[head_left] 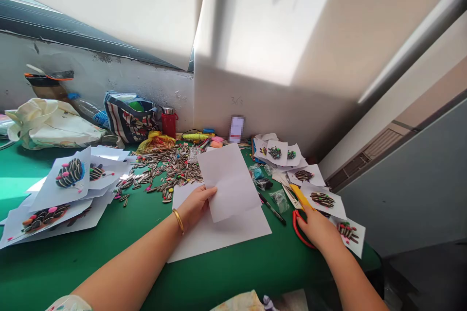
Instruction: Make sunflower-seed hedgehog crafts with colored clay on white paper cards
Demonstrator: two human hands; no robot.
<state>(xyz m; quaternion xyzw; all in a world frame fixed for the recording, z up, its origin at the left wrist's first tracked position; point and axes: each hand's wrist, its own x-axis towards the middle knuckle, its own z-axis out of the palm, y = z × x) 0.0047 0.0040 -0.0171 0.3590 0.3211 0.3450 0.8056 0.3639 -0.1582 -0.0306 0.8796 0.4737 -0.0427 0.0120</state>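
My left hand (199, 201), with a gold bangle at the wrist, is closed on the lower left edge of a small white paper sheet (233, 180). That sheet is held tilted above a larger white sheet (233, 235) on the green table. At the right, my right hand (319, 226) is closed around the red handles of a pair of scissors (296, 226). The scissors' blades point away from me. A yellow strip-like tool (299, 195) runs along the blades up to my fingers, and its near end is hidden. A black pen (273, 209) lies between my hands.
Striped sunflower seeds (175, 165) are heaped behind the sheets. Cards with seed-covered figures stand in stacks at left (73, 172) and right (323, 199). Farther back are a cloth bag (131, 116), a red flask (168, 122) and a phone (237, 129) against the wall.
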